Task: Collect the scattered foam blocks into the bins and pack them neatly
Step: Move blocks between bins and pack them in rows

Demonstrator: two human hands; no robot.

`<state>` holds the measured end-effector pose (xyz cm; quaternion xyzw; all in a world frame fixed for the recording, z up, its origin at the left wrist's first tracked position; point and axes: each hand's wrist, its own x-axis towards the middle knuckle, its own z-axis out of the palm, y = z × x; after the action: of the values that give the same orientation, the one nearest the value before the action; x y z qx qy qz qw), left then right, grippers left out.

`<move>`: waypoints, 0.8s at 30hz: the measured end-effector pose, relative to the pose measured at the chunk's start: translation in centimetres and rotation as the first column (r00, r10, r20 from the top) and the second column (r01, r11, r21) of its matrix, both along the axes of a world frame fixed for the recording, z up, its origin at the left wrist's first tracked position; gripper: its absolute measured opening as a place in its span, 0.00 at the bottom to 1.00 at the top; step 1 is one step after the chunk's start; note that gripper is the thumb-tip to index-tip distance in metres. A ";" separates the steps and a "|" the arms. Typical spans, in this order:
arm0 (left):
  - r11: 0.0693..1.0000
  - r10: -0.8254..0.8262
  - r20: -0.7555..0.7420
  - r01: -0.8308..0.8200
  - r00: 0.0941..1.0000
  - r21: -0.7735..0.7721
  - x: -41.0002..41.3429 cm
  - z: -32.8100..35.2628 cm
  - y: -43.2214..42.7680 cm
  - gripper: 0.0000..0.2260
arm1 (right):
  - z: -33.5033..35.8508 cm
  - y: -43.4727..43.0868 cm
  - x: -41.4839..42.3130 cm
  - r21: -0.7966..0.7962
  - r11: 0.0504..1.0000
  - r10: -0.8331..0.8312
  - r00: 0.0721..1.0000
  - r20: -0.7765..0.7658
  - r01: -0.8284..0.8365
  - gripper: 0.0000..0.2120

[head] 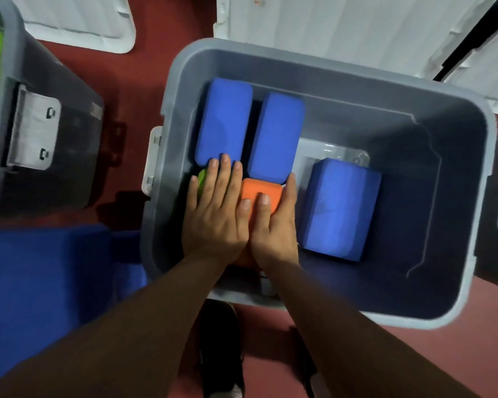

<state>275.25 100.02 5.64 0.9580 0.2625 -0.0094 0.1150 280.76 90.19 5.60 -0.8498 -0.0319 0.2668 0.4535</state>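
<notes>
The light is dim and falls from overhead. The white lids (357,24) at 12 o'clock wash out pale, while my forearms (127,326) at 6 o'clock go nearly black. The grey bin (457,168) sinks into shadow along its inner wall at 3 o'clock, and a dark shadow lies on the red floor (144,81) at 9 o'clock. Everything looks soft and smeared, and the wide lens bends straight edges near the corners.
</notes>
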 end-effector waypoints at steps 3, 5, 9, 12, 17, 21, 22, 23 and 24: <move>1.000 0.010 -0.003 -0.010 1.000 0.022 0.2 0.4 -0.1 0.27 | 0.4 -0.2 0.3 0.048 0.998 -0.034 0.998 -0.047 0.036 0.33; 0.998 0.054 0.054 -0.053 0.997 -0.014 1.0 0.8 -0.1 0.27 | 0.9 0.3 1.5 0.070 0.989 -0.122 0.990 -0.076 0.127 0.34; 0.994 0.081 0.163 -0.068 0.983 -0.084 3.8 0.9 2.1 0.28 | 1.5 2.4 5.7 0.079 0.965 -0.242 0.967 -0.080 0.248 0.34; 0.995 0.087 0.123 -0.079 0.989 -0.069 4.5 -0.2 3.3 0.29 | 0.9 4.0 7.2 0.018 0.971 -0.232 0.960 -0.156 0.237 0.31; 0.985 0.097 0.198 -0.065 0.975 -0.162 3.5 -0.1 3.1 0.31 | 0.6 3.6 6.3 -0.006 0.990 -0.139 0.989 -0.052 0.139 0.24; 0.988 0.085 0.188 -0.059 0.978 -0.142 3.3 -0.4 3.5 0.31 | -0.1 3.3 6.1 0.029 0.998 -0.055 0.998 0.015 0.055 0.31; 0.992 0.071 0.181 -0.050 0.981 -0.118 3.4 -0.4 3.4 0.31 | 0.0 3.5 6.2 0.021 0.999 -0.047 0.999 0.015 0.046 0.33; 0.994 0.060 0.176 -0.042 0.983 -0.100 3.6 -0.5 3.2 0.30 | 0.1 3.7 6.3 0.010 0.999 -0.042 0.999 0.018 0.042 0.34; 0.995 0.057 0.173 -0.041 0.983 -0.092 3.7 -0.5 3.0 0.30 | 0.2 4.0 6.4 0.000 0.999 -0.038 0.999 0.022 0.038 0.34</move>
<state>278.96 103.05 5.15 0.9423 0.2742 0.0661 0.1801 287.18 94.22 5.77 -0.8531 -0.0206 0.2487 0.4581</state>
